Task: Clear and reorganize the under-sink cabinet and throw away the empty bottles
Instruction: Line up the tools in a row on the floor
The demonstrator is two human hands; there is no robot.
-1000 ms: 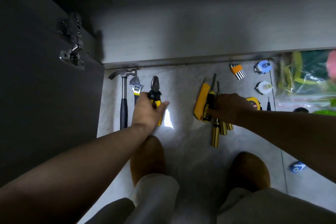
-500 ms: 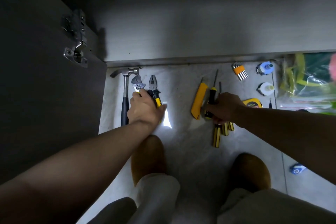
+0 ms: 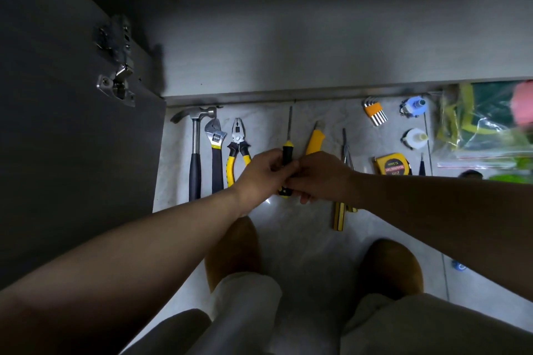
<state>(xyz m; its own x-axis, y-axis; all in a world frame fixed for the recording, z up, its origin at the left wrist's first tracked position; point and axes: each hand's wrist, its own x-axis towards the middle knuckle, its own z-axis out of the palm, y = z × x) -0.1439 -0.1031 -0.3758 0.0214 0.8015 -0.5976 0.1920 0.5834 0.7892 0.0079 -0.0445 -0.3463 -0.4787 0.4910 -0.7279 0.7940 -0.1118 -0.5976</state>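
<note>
Screwdriver (image 3: 287, 153): held low at the floor (image 3: 302, 239), between pliers (image 3: 238, 153) and knife (image 3: 314, 141), shaft pointed at the cabinet (image 3: 288, 52).
Left grip: left hand (image 3: 261, 179) is curled round the black handle.
Right grip: right hand (image 3: 320, 176) is pinched on the handle's lower end.
Risk: a fumbled handover could drop it and knock the row askew.
Hidden: the handle end is covered by fingers, so contact with the floor cannot be told; no bottles are seen.
</note>
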